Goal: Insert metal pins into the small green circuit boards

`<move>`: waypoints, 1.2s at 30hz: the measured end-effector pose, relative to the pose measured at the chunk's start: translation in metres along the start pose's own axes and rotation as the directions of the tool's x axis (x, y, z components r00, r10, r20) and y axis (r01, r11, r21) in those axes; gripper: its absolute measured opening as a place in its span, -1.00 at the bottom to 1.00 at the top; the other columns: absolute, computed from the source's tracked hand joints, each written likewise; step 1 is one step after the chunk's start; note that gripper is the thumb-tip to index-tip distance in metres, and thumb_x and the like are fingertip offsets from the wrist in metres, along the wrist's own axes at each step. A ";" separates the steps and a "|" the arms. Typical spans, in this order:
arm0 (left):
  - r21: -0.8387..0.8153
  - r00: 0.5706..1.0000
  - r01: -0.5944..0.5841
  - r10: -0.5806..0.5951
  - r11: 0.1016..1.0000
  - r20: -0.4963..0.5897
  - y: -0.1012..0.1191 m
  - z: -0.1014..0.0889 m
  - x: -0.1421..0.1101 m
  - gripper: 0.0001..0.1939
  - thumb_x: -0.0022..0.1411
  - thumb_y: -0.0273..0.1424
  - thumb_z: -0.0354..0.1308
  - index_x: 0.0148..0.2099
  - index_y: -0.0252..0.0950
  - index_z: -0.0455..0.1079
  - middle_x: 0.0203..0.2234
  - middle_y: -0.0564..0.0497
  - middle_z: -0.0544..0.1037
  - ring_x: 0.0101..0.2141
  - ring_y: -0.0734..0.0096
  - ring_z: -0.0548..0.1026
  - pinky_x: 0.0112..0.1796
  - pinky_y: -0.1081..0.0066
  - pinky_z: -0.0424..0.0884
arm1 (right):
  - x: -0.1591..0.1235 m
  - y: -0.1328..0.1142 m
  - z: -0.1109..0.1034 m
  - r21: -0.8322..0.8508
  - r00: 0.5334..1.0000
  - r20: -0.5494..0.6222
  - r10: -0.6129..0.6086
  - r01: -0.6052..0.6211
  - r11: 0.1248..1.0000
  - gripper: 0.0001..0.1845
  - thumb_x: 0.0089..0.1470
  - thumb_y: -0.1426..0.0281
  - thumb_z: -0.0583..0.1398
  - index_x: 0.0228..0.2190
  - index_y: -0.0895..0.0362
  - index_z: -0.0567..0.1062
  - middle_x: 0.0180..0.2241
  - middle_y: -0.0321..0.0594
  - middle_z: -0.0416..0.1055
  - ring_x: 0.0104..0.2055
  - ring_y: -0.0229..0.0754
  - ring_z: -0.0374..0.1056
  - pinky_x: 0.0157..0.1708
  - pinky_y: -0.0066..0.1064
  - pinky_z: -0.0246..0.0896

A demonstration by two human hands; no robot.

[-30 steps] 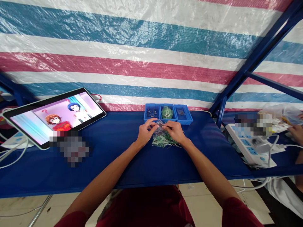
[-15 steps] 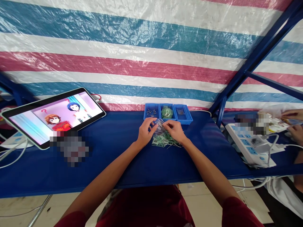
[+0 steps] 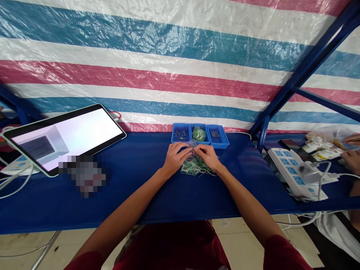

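One clear bag (image 3: pixel 192 143), L hand (image 3: pixel 175 157) & R hand (image 3: pixel 208 156) near-closed, pinching it, tablet scrn (image 3: pixel 87 129) turned mostly white.

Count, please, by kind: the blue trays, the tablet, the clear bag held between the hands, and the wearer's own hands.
Blue trays: 3
Tablet: 1
Clear bag: 1
Left hand and right hand: 2
Total: 7

Lone view, head-worn. Looks forward and down over both forearms (image 3: pixel 135 204) onto the blue surface (image 3: pixel 185 198); striped sheet (image 3: pixel 157 75) fills upper half. Left hand (image 3: pixel 177 156), right hand (image 3: pixel 208 157) near mid-frame. Wide take: floor (image 3: pixel 244 243) along bottom.
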State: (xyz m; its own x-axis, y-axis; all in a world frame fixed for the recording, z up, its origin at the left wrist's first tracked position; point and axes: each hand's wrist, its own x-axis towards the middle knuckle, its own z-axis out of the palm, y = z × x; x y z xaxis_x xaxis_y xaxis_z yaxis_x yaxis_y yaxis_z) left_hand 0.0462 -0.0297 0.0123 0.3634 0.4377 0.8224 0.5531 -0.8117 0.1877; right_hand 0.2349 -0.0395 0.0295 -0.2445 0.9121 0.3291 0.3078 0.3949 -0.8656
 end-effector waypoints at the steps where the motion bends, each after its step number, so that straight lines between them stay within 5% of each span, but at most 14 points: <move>1: -0.022 1.000 0.019 -0.019 1.000 0.006 0.000 0.000 0.000 -0.83 0.34 -0.34 0.10 -0.13 -0.20 0.51 -0.23 -0.07 0.57 -0.15 0.24 0.48 -0.12 0.22 0.32 | 0.000 -0.001 0.000 -0.009 1.000 0.014 -0.002 0.002 1.000 -0.52 0.15 0.03 0.09 -0.55 0.16 0.42 -0.67 -0.38 0.14 -0.61 -0.33 0.03 -0.58 -0.46 -0.07; 6: -0.110 0.986 0.166 -0.163 0.980 0.031 0.001 0.000 -0.002 -0.76 0.37 -0.30 0.03 -0.23 -0.23 0.50 -0.33 -0.07 0.58 -0.22 0.25 0.50 -0.14 0.24 0.32 | 0.000 -0.005 -0.001 -0.131 0.999 0.039 -0.036 0.040 0.991 -0.46 0.20 0.02 0.03 -0.59 0.15 0.40 -0.65 -0.36 0.17 -0.59 -0.33 0.07 -0.53 -0.45 -0.01; 11: -0.234 0.934 0.349 -0.356 0.907 0.013 0.001 -0.003 -0.002 -0.69 0.38 -0.23 -0.01 -0.25 -0.27 0.48 -0.38 -0.04 0.57 -0.37 0.37 0.49 -0.24 0.37 0.37 | 0.001 -0.002 0.001 -0.180 0.990 -0.019 -0.140 0.134 0.975 -0.62 0.14 0.08 0.16 -0.22 0.13 0.49 -0.47 -0.28 0.32 -0.50 -0.27 0.21 -0.49 -0.45 0.11; 13: -0.284 0.915 0.392 -0.402 0.875 0.023 0.001 -0.003 -0.002 -0.69 0.37 -0.21 0.01 -0.24 -0.28 0.47 -0.42 -0.01 0.56 -0.45 0.43 0.47 -0.32 0.42 0.38 | 0.001 -0.001 0.002 -0.184 0.985 0.008 -0.172 0.170 0.968 -0.65 0.14 0.09 0.17 -0.26 0.12 0.51 -0.46 -0.25 0.34 -0.50 -0.27 0.21 -0.48 -0.44 0.13; 17: -0.348 0.889 0.442 -0.455 0.827 0.049 0.003 -0.003 -0.001 -0.71 0.33 -0.20 0.06 -0.21 -0.29 0.48 -0.42 0.01 0.57 -0.48 0.45 0.48 -0.34 0.45 0.40 | 0.001 -0.001 0.003 -0.172 0.986 0.011 -0.168 0.168 0.971 -0.65 0.18 0.13 0.12 -0.43 0.14 0.49 -0.52 -0.25 0.38 -0.54 -0.28 0.20 -0.49 -0.44 0.11; 32: -0.444 0.828 0.542 -0.543 0.713 0.139 0.004 -0.001 0.002 -0.75 0.20 -0.19 0.19 -0.29 -0.29 0.49 -0.43 0.00 0.58 -0.43 0.38 0.50 -0.37 0.42 0.43 | 0.000 0.000 0.003 -0.155 0.991 -0.024 -0.130 0.125 0.980 -0.70 0.19 0.21 0.11 -0.43 0.13 0.48 -0.58 -0.28 0.35 -0.57 -0.27 0.22 -0.52 -0.43 0.12; 36: -0.557 0.779 0.581 -0.604 0.594 0.168 0.002 0.000 0.003 -0.70 0.16 -0.15 0.23 -0.28 -0.31 0.47 -0.45 -0.01 0.55 -0.46 0.40 0.49 -0.41 0.44 0.43 | 0.000 0.001 0.002 -0.103 0.989 -0.037 -0.142 0.138 0.985 -0.72 0.24 0.30 0.03 -0.20 0.13 0.49 -0.45 -0.24 0.39 -0.54 -0.28 0.29 -0.48 -0.42 0.23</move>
State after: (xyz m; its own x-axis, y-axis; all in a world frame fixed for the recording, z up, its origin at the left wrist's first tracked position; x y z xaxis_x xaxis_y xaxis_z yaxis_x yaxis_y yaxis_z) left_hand 0.0487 -0.0298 0.0148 0.0750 0.8964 0.4369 0.1214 -0.4431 0.8882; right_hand 0.2335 -0.0394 0.0283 -0.2521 0.8499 0.4627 0.3643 0.5263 -0.7683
